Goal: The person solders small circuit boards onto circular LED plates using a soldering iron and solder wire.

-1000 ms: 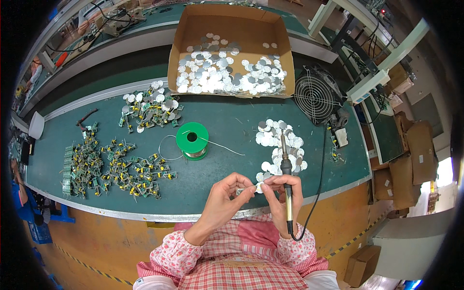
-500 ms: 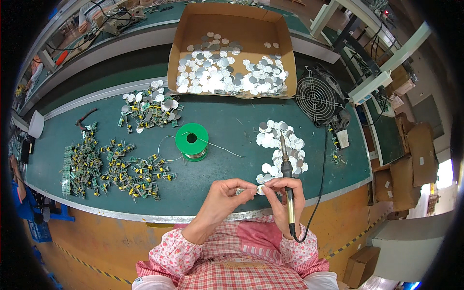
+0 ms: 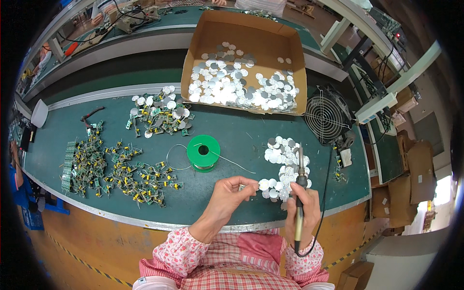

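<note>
My left hand is closed in a pinch at the near edge of a pile of silver discs. A round silver disc with a yellowish spot shows at its fingertips; whether a small board is attached to it is hidden. My right hand is wrapped round a soldering iron, held upright with its metal tip pointing away from me over the discs. Left of the discs stands a green spool of solder wire, its loose end reaching toward them.
Small circuit boards with yellow parts lie heaped at left. Behind them is a pile of boards with discs. A cardboard box of discs stands at the back, beside a fan with a round wire guard. The iron's cord loops at right.
My hands have moved apart. The right hand has shifted right with the soldering iron and let go of the disc, which stays at my left fingertips. The whole view has shifted slightly.
</note>
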Available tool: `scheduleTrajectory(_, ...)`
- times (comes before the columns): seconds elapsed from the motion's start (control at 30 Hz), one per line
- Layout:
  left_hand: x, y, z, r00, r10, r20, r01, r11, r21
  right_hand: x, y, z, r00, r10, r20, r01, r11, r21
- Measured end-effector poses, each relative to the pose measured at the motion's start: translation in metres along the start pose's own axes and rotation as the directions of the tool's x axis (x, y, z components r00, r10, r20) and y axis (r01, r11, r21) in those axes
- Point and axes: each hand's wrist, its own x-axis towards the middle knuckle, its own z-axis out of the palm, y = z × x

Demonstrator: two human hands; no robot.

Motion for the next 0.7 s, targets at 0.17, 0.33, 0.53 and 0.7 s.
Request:
scheduleTrajectory(0.17, 0.008, 0.007, -0.002, 0.999, 0.024, -0.025, -0.025, 0.999, -0.029, -0.014, -0.001, -0.007, 0.998, 0.061, -0.035, -0.044, 0.931, 0.362)
scheduleTrajectory(0.33, 0.009, 0.007, -0.005, 0.998, 0.041, -0.046, -0.044, 0.998, -0.052, -0.012, -0.005, -0.002, 0.993, 0.118, 0.024, -0.115, 0.873, 0.473)
scheduleTrajectory(0.53, 0.010, 0.008, -0.006, 0.999, 0.023, -0.032, -0.026, 0.995, -0.095, -0.006, -0.007, 0.001, 0.991, 0.100, 0.088, -0.129, 0.879, 0.460)
scheduleTrajectory(0.7, 0.009, 0.010, -0.006, 0.999, 0.024, -0.028, -0.026, 0.994, -0.102, -0.003, -0.009, 0.001, 0.991, 0.072, 0.115, -0.114, 0.901, 0.419)
